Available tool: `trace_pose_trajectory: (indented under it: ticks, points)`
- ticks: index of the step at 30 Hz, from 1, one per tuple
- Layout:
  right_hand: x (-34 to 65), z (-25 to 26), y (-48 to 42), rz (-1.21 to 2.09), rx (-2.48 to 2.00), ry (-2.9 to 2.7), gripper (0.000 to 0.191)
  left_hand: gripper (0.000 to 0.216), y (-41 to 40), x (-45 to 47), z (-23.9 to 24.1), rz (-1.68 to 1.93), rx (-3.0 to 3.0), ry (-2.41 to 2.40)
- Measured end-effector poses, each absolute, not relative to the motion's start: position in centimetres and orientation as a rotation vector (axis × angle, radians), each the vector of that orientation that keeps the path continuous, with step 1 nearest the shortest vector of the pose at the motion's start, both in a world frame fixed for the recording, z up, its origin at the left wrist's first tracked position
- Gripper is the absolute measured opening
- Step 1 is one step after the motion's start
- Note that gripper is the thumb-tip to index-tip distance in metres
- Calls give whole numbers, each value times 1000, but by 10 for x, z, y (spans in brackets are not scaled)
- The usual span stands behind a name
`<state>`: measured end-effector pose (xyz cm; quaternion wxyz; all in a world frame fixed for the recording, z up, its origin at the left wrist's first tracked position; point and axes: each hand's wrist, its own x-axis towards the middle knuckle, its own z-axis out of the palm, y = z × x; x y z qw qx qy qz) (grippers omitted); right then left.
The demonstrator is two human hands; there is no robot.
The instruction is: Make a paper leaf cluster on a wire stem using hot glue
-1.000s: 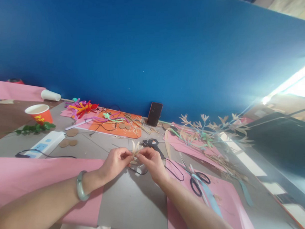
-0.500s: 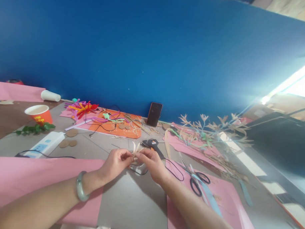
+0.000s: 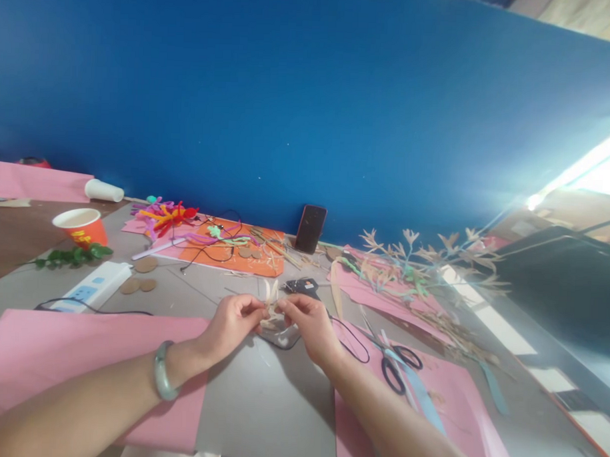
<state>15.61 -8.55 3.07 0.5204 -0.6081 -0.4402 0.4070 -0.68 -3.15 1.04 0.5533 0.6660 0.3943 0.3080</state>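
Grey worktop [image 3: 259, 400]; dial centred on its middle.
- 7 o'clock: large pink sheet [image 3: 70, 360].
- 9 o'clock: white power strip [image 3: 97, 285] with a black lead trailing from it. Two cork discs [image 3: 139, 285] lie just beside it.
- 10 o'clock: orange paper cup [image 3: 81, 226], upright, with a green sprig [image 3: 74, 255] in front.
- 11 o'clock: orange sheet [image 3: 244, 260].
- 12 o'clock: black glue gun [image 3: 303, 286]. A phone [image 3: 310, 229] is propped against the blue wall.
- 2 o'clock: second pink sheet [image 3: 397, 304].
- 4 o'clock: third pink sheet [image 3: 459, 387].

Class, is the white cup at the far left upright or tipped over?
Tipped over: the white cup lies lengthwise on its side.
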Motion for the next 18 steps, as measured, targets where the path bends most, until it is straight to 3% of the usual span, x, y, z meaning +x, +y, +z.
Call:
trace_pose_trajectory:
  ticks: [18]
  points:
    - [156,26,-86,1011,-1296,-975,26,22,-31,-6,10,759,1551,942]
